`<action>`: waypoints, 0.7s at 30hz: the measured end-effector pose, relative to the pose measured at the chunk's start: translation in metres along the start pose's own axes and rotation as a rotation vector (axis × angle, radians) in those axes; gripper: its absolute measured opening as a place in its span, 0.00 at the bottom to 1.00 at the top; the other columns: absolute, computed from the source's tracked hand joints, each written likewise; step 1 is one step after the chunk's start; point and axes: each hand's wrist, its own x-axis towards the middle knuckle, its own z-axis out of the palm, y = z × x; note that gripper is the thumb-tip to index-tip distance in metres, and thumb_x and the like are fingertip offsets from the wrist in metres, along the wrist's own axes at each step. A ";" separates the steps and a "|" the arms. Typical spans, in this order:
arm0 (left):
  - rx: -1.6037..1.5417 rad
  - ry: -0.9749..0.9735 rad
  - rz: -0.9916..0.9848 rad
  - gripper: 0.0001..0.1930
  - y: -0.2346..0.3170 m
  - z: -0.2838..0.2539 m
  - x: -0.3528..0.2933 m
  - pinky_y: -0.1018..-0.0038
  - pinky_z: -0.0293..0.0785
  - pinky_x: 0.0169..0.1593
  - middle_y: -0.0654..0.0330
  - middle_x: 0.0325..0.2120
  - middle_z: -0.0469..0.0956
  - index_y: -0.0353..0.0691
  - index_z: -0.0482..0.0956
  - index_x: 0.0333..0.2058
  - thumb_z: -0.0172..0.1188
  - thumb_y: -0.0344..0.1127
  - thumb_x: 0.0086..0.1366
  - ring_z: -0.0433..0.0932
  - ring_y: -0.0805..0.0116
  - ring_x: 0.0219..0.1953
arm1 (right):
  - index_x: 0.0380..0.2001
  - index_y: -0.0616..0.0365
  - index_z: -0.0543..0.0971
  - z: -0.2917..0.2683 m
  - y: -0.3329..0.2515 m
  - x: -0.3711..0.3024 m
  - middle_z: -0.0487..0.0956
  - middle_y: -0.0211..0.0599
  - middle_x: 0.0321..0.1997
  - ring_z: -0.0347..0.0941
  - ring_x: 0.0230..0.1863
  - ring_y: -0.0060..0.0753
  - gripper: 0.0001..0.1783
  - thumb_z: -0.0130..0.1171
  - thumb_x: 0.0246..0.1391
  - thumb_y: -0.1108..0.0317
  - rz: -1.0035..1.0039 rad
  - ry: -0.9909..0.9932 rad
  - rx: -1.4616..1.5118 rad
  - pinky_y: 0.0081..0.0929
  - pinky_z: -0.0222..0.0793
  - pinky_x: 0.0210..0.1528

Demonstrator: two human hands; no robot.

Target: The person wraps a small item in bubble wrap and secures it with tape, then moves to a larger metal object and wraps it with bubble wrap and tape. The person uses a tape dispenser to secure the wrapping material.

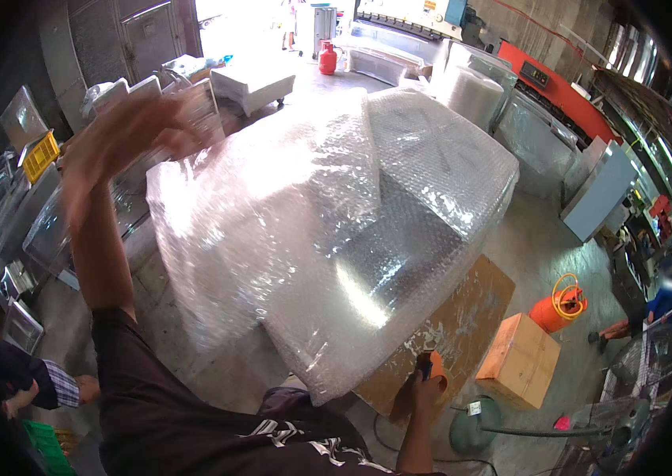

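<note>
Right hand down low is clamped around an orange tape dispenser against the brown cardboard sheet. Left hand is raised, blurry, fingers spread, just beside the big bubble-wrapped bundle. Small tan box sits right of the cardboard.

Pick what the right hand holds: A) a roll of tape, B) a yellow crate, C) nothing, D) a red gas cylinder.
A: the right hand grips an orange roll of tape at the lower edge of the bubble-wrapped bundle, over the cardboard sheet.
</note>
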 end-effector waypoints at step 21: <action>0.160 1.025 -0.570 0.26 -0.338 -0.349 -0.017 0.64 0.75 0.56 0.54 0.48 0.78 0.36 0.73 0.58 0.46 0.52 0.76 0.79 0.62 0.50 | 0.58 0.73 0.67 0.028 -0.021 0.000 0.72 0.69 0.57 0.69 0.61 0.65 0.41 0.64 0.55 0.48 0.046 0.018 -0.145 0.54 0.63 0.61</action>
